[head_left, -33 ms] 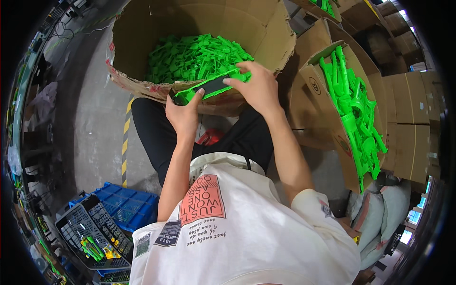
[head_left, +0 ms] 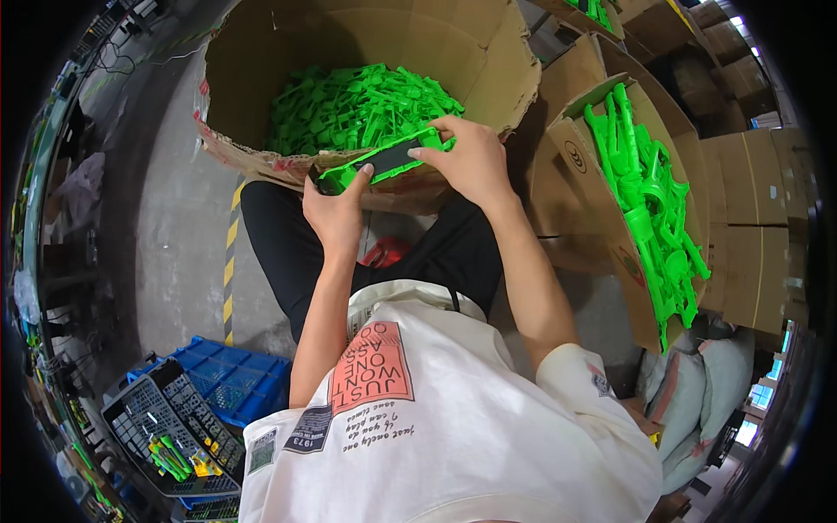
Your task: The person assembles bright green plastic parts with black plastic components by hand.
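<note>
1. Here we are, both hands on the green-and-black plastic piece, slanting up to the right, over the big carton's near rim as we see it.
2. Our left hand grips the lower end, thumb on top, fingers mostly hidden; our right hand pinches the upper end between thumb and forefinger.
3. It looks light and stiff, we'd say, a touch slippery, its thin edges the likeliest to crack. Both ends look like our best hold; whether the dark strip is fixed, we can't tell.
4. Just below, our knees in black trousers flank something red, too shadowed to name.
5. And there's the big carton, its ragged near wall blocking a low reach forward, a tangled heap of green parts inside.
6. To our right, a tilted carton full of larger green pieces crowds that side.
7. Down left, a dark basket with green and yellow bits sits against a blue crate.
8. Farther right, pale sacks slump near stacked cartons.
</note>
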The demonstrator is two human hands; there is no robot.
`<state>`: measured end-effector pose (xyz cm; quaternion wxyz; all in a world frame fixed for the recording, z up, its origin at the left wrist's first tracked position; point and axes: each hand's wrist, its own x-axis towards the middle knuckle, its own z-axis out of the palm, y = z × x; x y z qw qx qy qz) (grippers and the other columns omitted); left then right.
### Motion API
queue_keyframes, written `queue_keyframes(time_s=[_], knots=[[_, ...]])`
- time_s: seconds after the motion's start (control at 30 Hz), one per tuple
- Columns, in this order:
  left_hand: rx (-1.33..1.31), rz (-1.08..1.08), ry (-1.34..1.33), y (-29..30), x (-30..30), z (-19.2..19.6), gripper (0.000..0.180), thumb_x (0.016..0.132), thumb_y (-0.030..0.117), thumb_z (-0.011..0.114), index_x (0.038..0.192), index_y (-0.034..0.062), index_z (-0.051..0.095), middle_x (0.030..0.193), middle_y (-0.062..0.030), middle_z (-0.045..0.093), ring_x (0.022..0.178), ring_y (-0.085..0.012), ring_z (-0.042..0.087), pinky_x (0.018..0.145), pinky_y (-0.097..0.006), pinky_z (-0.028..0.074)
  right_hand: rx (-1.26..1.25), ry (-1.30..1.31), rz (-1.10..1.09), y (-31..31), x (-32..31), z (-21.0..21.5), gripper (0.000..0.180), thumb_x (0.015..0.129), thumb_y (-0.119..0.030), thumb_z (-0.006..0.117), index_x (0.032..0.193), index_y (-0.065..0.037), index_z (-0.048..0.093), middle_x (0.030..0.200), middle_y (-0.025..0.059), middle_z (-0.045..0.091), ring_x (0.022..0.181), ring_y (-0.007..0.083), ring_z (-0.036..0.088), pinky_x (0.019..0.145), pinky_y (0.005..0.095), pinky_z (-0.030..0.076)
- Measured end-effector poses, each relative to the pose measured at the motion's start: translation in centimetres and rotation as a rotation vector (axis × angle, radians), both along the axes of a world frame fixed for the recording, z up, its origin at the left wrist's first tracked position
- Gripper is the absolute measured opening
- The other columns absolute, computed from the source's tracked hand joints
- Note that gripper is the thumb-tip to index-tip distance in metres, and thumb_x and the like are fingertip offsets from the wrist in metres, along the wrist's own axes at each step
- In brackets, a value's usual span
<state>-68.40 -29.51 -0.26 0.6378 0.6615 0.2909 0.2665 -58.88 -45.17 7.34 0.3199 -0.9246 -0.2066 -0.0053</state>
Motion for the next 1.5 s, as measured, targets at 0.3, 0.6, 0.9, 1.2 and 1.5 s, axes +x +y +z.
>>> queue_keyframes(time_s=[0.3,0.6,0.9,1.2,1.5], knots=[[0.100,0.046,0.036,0.8,-1.5,2.4,0.034,0.075,0.014,0.083,0.098,0.0002,0.063,0.092,-0.0055,0.066,0.083,-0.0132,0.060,0.079,-0.027,0.047,0.079,0.125,0.084,0.3,0.8,-0.2,0.036,0.067,-0.024,0.086,0.081,0.001,0.065,0.067,0.0068,0.062,0.059,0.0144,0.056,0.057,0.0308,0.046],[0.197,0.053,0.070,2.4,-1.9,2.6,0.044,0.070,0.023,0.086,0.098,-0.0010,0.061,0.091,-0.0109,0.068,0.083,-0.0194,0.063,0.080,-0.032,0.048,0.221,0.157,0.061,1.4,-0.1,-1.3,0.035,0.065,-0.019,0.088,0.070,-0.001,0.059,0.059,0.0016,0.056,0.054,0.0071,0.047,0.050,0.0283,0.040],[0.195,0.049,0.071,3.1,-2.2,1.7,0.048,0.068,0.025,0.087,0.099,-0.0018,0.061,0.091,-0.0114,0.069,0.083,-0.0205,0.064,0.080,-0.032,0.049,0.160,0.124,0.041,2.0,-0.9,-1.0,0.037,0.065,-0.024,0.088,0.072,0.000,0.060,0.058,0.0057,0.055,0.052,0.0139,0.049,0.051,0.0325,0.042],[0.256,0.058,0.162,2.5,-1.6,2.4,0.039,0.073,0.019,0.084,0.101,0.0007,0.063,0.094,-0.0083,0.069,0.085,-0.0163,0.064,0.082,-0.029,0.048,0.139,-0.156,0.027,2.6,-2.5,-2.0,0.031,0.071,-0.020,0.082,0.088,0.001,0.067,0.080,0.0191,0.065,0.072,0.0367,0.063,0.065,0.0429,0.048],[0.288,0.063,0.145,2.2,-1.6,3.6,0.040,0.071,0.019,0.087,0.095,0.0003,0.062,0.092,-0.0082,0.069,0.085,-0.0159,0.064,0.081,-0.028,0.048,0.178,-0.195,0.052,1.9,-1.8,-1.4,0.031,0.068,-0.019,0.084,0.084,0.002,0.067,0.069,0.0137,0.064,0.059,0.0267,0.061,0.056,0.0358,0.047]])
